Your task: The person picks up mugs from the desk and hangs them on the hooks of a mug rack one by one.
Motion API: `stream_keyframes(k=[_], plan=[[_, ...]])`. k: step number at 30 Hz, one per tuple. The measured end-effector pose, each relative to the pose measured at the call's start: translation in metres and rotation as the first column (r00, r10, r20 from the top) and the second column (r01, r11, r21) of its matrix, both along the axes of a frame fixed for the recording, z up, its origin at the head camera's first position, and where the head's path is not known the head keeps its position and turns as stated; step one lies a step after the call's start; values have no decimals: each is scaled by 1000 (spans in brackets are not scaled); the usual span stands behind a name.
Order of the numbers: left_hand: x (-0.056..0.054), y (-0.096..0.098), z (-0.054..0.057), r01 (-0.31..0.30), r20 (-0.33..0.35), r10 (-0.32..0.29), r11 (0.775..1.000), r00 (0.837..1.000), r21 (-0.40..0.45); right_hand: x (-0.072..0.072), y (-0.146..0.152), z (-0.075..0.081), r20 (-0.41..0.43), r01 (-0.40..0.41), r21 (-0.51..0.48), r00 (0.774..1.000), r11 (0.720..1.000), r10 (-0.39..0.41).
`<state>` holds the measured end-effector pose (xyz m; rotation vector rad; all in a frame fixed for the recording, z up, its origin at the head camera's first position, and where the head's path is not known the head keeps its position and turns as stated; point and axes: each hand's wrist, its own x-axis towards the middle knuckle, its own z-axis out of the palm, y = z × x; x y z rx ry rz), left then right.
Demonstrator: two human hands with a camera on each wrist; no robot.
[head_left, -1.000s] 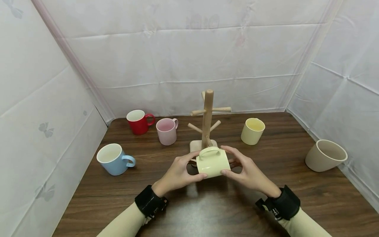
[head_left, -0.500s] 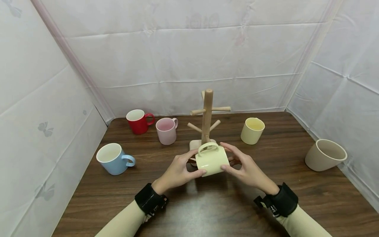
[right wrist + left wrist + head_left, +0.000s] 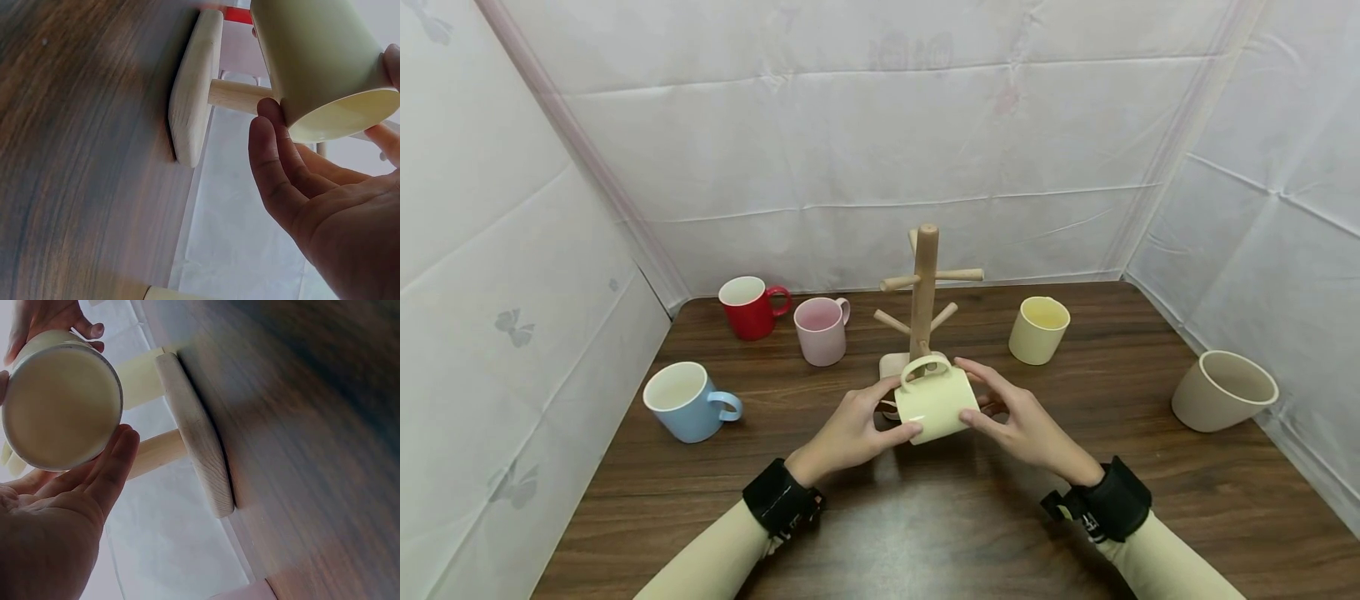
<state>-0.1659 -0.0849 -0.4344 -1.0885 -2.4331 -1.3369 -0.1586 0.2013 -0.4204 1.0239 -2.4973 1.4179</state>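
A pale yellow mug (image 3: 937, 406) lies sideways in the air, handle on top, in front of the wooden mug tree (image 3: 922, 312). My left hand (image 3: 850, 429) holds its left end, thumb in front and fingers behind. At the other end my right hand (image 3: 1033, 429) grips it the same way. The left wrist view shows the mug's round end (image 3: 62, 406) close to the left fingers. In the right wrist view, fingertips of the right hand (image 3: 350, 219) rest along the rim. The raised handle overlaps a lower peg of the tree in the head view.
A red mug (image 3: 752, 317), a pink mug (image 3: 822, 337) and a light blue mug (image 3: 692, 417) stand on the left. To the right are another yellow mug (image 3: 1036, 337) and a beige cup (image 3: 1206, 404). White cloth walls (image 3: 880, 142) enclose the dark wooden table (image 3: 647, 533).
The mug has tilted so its handle rises higher, toward the mug tree's lower peg. Both hands have kept their hold and shifted slightly upward in view.
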Motion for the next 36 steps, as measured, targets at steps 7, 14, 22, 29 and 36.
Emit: stream_keyframes(k=[7,14,22,29,36], plan=[[-4,-1,2,-1,10,1,1000,1000,-23,-5,-1,0,-19,-7,9,1000,1000,8],[-8,-2,1,-8,8,8,999,1000,-42,-8,-1,0,-25,-13,25,1000,1000,14],[-11,-2,1,-11,30,12,999,999,-49,-11,-2,0,-8,-9,34,1000,999,9],[-13,-2,0,-21,89,28,996,996,-82,-14,-3,-2,18,-7,36,1000,999,7],[-15,-2,-3,-22,142,31,998,989,-67,-19,-4,-2,21,-2,35,1000,999,1]])
